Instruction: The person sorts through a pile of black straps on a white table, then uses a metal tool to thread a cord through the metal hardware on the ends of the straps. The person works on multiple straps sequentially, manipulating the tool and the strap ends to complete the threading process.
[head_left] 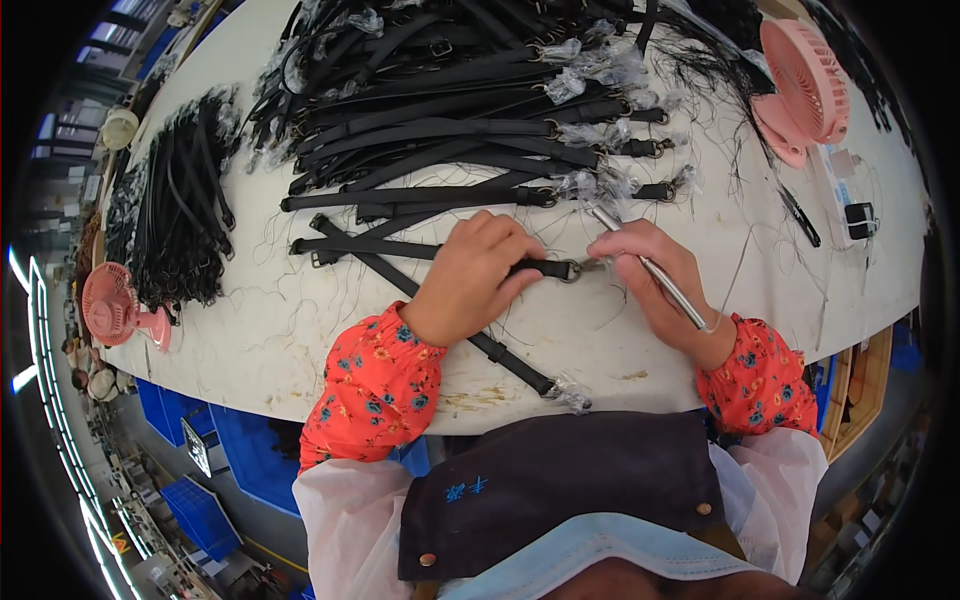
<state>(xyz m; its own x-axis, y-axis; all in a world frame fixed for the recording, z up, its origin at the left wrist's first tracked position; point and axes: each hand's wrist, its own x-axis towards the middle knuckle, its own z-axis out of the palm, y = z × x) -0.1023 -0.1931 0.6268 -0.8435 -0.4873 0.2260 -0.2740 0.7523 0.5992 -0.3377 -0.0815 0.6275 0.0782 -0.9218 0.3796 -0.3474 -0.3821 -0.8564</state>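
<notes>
The left hand (470,275) lies palm-down on a black strap (400,250) that runs across the white tabletop (250,330), its fingers curled over the strap near the metal ring (570,270) at the strap's right end. The right hand (650,275) is closed around a slim silver tool (655,270), held like a pen, with its upper end pointing up and left toward the pile; the fingertips sit just beside the ring, though whether they touch it is hard to tell at this angle. A second black strap (500,355) crosses under the left wrist and runs down to the right, ending in a clear plastic wrap (570,392) near the tabletop's front edge.

Behind the hands a large heap of black straps (450,110) covers the middle of the tabletop, many with their ends in crinkled clear plastic sleeves (590,65). A separate bundle of thin black cords (180,210) lies at the left. A pink fan (805,90) stands at the far right, and another pink fan (115,305) at the left edge. A small white label-like package (838,165) and a small black block (860,218) lie just below the right fan. Blue crates (200,515) sit on the floor at lower left.
</notes>
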